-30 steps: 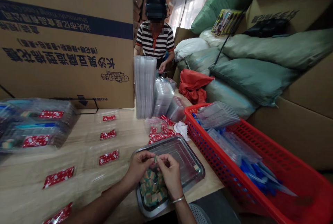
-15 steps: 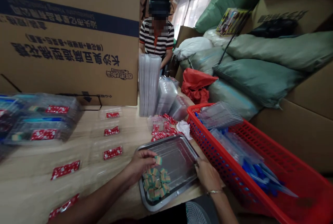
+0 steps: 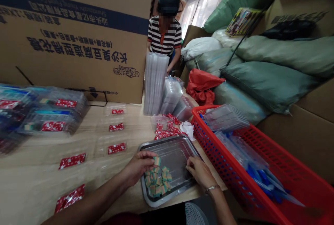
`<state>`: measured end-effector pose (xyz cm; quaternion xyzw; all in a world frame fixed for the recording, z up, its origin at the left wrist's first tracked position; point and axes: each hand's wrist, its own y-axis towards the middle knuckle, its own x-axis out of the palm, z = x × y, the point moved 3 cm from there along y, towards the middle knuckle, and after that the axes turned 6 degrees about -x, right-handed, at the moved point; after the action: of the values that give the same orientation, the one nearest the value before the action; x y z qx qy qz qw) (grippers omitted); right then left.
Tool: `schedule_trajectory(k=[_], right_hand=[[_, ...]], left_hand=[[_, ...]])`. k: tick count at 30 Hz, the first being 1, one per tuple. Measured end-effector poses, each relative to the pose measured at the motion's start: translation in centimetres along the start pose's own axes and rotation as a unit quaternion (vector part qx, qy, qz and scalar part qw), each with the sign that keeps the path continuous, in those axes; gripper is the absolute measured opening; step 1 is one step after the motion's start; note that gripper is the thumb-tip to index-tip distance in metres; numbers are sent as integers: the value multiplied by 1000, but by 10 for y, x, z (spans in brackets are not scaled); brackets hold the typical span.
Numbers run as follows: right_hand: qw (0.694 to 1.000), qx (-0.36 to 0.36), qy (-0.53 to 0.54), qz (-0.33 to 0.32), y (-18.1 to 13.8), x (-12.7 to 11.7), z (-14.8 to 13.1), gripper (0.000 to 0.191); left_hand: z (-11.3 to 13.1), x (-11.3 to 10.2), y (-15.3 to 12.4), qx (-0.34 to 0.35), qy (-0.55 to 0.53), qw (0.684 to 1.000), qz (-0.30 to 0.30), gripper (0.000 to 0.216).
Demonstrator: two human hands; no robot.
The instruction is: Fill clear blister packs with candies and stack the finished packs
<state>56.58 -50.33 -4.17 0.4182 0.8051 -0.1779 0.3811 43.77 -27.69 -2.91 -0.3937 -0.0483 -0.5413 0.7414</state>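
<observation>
My left hand (image 3: pixel 138 165) pinches a small striped candy piece (image 3: pixel 157 161), tan and green, over the left side of a metal tray (image 3: pixel 177 145). Below it a heap of similar candy pieces (image 3: pixel 158 183) lies in the tray's near left part. My right hand (image 3: pixel 200 172) is over the tray's right side, fingers loosely bent and a little apart, with nothing visible in them. Left of the tray, red patterned packets (image 3: pixel 116 148) rest in clear plastic trays spread across the table (image 3: pixel 125 197).
A red basket (image 3: pixel 208 145) with plastic covers and blue items stands to the right. Loose red packets (image 3: pixel 167 132) and stacked clear trays (image 3: pixel 156 82) lie beyond the tray. Filled boxes (image 3: pixel 53 124) and a large carton (image 3: pixel 78 54) are at left. A person (image 3: pixel 165 33) is opposite.
My right hand has let go of the tray's right rim and moved inward over the tray. My left hand still holds a candy piece, slightly lower. The view has shifted a little left.
</observation>
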Motion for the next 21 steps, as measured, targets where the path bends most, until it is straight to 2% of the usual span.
schedule_trajectory(k=[2,4,5,7,9,11,17,21], right_hand=[[990,-11,136,-29,0,9,-24,14],[953,-6,298,-51,-2,25,-54,25],[932,6,361,-41,-4,34,-69,29],[898,33,439,19,-6,52,-93,34],[885,40,458,72,-6,67,-108,36],[896,24,434,91,-5,74,-115,35],[933,-18,350,80,-2,70,-112,29],[918,3,388,87,-2,72,-113,31]], left_hand=[[-1,2,-2,31,20,999,16,33],[-2,5,-4,70,45,996,35,29],[-2,6,-6,92,56,993,44,27],[-2,6,-8,135,63,987,61,22],[-1,5,-9,168,63,981,71,19],[-1,3,-11,179,65,979,76,17],[1,-4,-14,134,73,986,72,20],[3,-6,-15,150,57,984,83,22]])
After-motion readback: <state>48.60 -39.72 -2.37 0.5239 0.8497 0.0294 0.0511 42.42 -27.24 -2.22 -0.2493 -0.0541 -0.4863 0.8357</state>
